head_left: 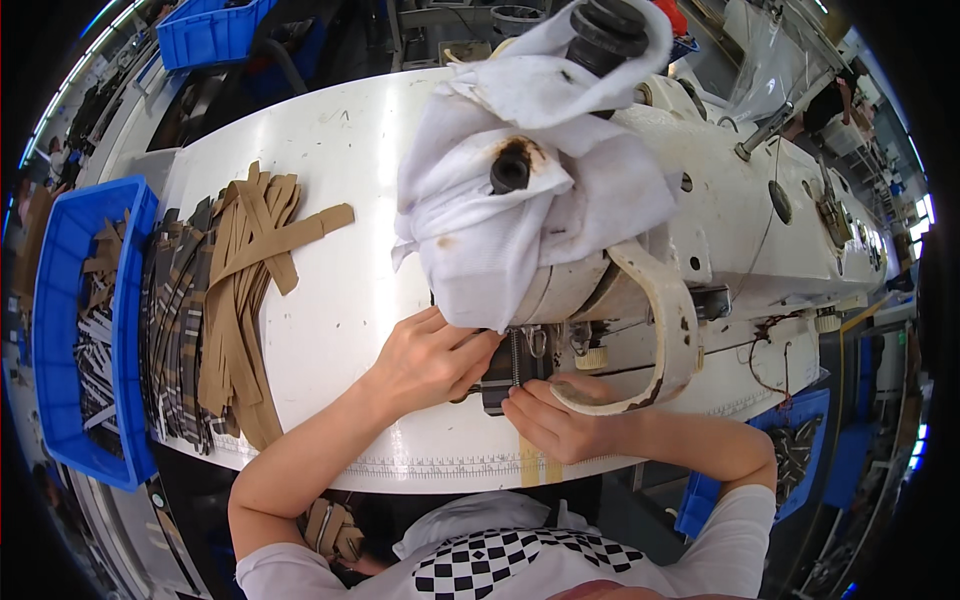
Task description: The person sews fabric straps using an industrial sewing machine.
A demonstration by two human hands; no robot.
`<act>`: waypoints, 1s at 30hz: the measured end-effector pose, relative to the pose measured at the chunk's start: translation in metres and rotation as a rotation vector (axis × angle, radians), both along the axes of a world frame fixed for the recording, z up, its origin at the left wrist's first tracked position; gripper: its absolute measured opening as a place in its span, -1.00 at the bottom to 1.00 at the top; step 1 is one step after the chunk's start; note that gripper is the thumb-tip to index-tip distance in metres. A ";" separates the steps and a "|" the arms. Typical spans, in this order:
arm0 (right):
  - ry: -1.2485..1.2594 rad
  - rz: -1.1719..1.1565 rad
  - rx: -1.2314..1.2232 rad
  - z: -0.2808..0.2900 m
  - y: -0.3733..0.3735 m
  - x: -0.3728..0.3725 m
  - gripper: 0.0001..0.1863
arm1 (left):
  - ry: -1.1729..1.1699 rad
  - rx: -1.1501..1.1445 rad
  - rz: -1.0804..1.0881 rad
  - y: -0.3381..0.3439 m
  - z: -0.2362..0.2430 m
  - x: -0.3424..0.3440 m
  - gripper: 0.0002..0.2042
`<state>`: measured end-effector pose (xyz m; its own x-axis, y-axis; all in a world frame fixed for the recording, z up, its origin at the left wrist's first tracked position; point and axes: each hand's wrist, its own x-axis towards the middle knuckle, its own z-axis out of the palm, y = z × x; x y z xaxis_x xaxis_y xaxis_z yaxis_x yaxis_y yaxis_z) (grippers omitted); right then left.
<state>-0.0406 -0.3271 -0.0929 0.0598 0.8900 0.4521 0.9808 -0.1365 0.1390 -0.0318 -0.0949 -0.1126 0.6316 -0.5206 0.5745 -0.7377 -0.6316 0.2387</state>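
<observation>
A short dark piece with a zipper (516,362) down its length lies under the head of a white sewing machine (735,190). On its left edge my left hand (432,362) is closed, with thumb and fingers pinched toward the machine's foot. My right hand (562,420) grips the near right edge of the same piece, fingers curled; the fingertips are partly hidden. A curved cream guard (680,340) arches over the right wrist side. White cloth (540,215) is wrapped around the machine head and hides much of it.
Tan fabric strips (240,300) and dark striped strips (175,330) are piled on the white table (340,130) at left. Beside them stands a blue bin (130,400) of scraps. Another blue bin (800,450) sits low at right. A ruler tape (400,467) follows the front edge.
</observation>
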 end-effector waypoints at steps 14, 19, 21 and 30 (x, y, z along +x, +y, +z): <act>-0.296 0.023 -0.162 -0.001 0.003 0.039 -0.68 | 0.009 -0.012 -0.017 0.003 -0.003 0.000 -0.83; -0.469 -0.141 -0.222 -0.015 0.007 0.047 -0.73 | 0.035 -0.088 0.025 0.002 -0.009 -0.004 -0.81; -0.418 -0.117 -0.217 -0.012 0.001 0.048 -0.77 | 0.069 -0.097 0.033 0.002 -0.024 -0.002 -0.81; 1.193 -0.541 0.396 -0.032 -0.008 0.044 -0.73 | 0.125 0.006 0.089 -0.002 0.004 -0.003 -0.79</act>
<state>0.0034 -0.3349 -0.1251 0.8847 0.4557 0.0980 0.2886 -0.3705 -0.8829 -0.0346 -0.0973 -0.1084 0.7418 -0.4627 0.4854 -0.6436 -0.6946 0.3215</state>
